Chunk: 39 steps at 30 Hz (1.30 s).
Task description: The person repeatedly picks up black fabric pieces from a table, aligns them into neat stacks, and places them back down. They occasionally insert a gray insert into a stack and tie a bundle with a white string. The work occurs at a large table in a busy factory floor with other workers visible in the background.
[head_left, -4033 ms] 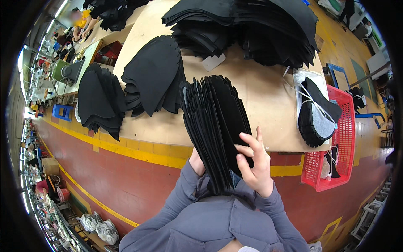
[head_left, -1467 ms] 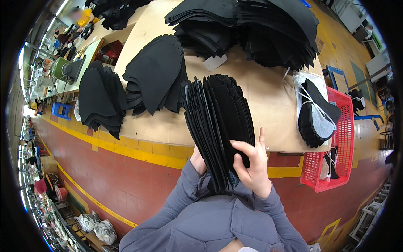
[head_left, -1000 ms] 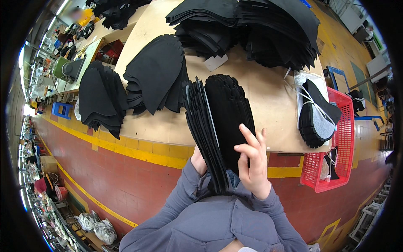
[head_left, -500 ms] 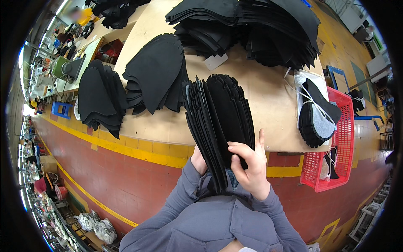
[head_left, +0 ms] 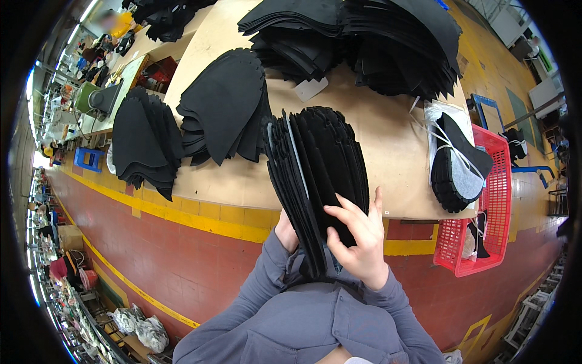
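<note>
A thick stack of black cut fabric pieces (head_left: 333, 158) stands upright on edge before me, its notched curved ends pointing away. It is fanned apart, and one pale grey edge shows among the black layers. My left hand (head_left: 286, 232) grips the stack from its left side; most of its fingers are hidden behind the pieces. On the right side, my right hand (head_left: 357, 239) has its fingers spread, with the fingertips against the face of the pieces.
Black piles, a left pile (head_left: 142, 136), a middle pile (head_left: 224, 103) and a large far pile (head_left: 400, 48), lie on the tan table (head_left: 388, 151). A white tag (head_left: 311, 89) lies there too. At right are a tied bundle (head_left: 458, 164) and a red basket (head_left: 445, 242).
My right hand's fingers have loosened from a bent hold and spread out. The layers have fanned differently, so a grey edge now shows nearer the middle of the stack.
</note>
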Each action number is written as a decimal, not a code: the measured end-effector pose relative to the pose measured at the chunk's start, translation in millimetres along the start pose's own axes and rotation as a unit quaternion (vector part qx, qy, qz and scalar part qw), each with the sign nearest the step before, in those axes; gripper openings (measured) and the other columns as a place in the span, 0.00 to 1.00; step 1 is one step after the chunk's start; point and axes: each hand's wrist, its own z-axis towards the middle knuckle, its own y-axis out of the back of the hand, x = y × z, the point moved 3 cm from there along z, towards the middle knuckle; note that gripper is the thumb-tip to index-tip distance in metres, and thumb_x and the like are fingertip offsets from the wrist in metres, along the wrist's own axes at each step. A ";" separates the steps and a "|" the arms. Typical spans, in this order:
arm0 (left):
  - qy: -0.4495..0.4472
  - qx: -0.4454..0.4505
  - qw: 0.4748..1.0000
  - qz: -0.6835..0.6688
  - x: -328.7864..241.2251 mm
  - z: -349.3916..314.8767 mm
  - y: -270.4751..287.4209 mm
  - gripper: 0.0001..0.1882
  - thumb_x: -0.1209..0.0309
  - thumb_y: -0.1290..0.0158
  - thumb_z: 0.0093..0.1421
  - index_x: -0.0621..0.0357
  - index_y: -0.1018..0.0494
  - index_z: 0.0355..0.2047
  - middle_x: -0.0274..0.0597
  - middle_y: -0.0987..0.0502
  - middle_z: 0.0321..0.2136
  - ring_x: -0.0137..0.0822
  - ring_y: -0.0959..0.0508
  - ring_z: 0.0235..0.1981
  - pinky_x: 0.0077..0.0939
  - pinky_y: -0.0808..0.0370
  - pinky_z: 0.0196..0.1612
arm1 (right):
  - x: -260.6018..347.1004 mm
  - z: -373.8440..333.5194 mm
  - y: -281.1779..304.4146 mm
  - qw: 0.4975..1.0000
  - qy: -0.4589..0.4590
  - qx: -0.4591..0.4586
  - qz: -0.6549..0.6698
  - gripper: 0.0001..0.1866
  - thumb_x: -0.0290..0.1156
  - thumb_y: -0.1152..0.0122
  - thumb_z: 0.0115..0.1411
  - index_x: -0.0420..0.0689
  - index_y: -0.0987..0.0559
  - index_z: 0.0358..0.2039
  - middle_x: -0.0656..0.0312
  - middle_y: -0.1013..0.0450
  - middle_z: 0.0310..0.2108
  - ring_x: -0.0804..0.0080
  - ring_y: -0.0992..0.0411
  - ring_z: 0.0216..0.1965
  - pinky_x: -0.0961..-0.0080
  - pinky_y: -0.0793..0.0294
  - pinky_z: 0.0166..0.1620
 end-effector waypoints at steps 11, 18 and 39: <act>0.024 -0.009 0.998 -0.058 -20.7 12.2 -17.3 0.27 0.58 0.68 0.72 0.65 0.41 0.63 0.55 0.32 0.58 0.48 0.26 0.55 0.39 0.26 0.59 | 9.9 7.3 10.2 0.999 -0.023 0.022 0.025 0.26 0.32 0.34 0.52 0.47 0.25 0.54 0.65 0.20 0.43 0.50 0.39 0.61 0.38 0.72 0.68; 0.056 -0.019 0.996 -0.069 -18.3 10.8 -18.5 0.29 0.55 0.68 0.72 0.66 0.41 0.63 0.57 0.32 0.58 0.50 0.25 0.54 0.40 0.25 0.58 | -9.3 -3.7 -1.0 0.998 -0.002 -0.005 0.067 0.21 0.28 0.37 0.53 0.49 0.23 0.49 0.64 0.21 0.45 0.50 0.34 0.56 0.34 0.66 0.67; 0.045 -0.030 0.996 -0.070 -10.0 9.9 -10.0 0.29 0.55 0.66 0.71 0.66 0.40 0.63 0.58 0.32 0.58 0.50 0.26 0.54 0.42 0.25 0.58 | 4.3 2.3 0.8 0.997 0.034 -0.053 0.047 0.19 0.17 0.42 0.45 0.49 0.21 0.39 0.63 0.25 0.53 0.43 0.35 0.55 0.34 0.54 0.65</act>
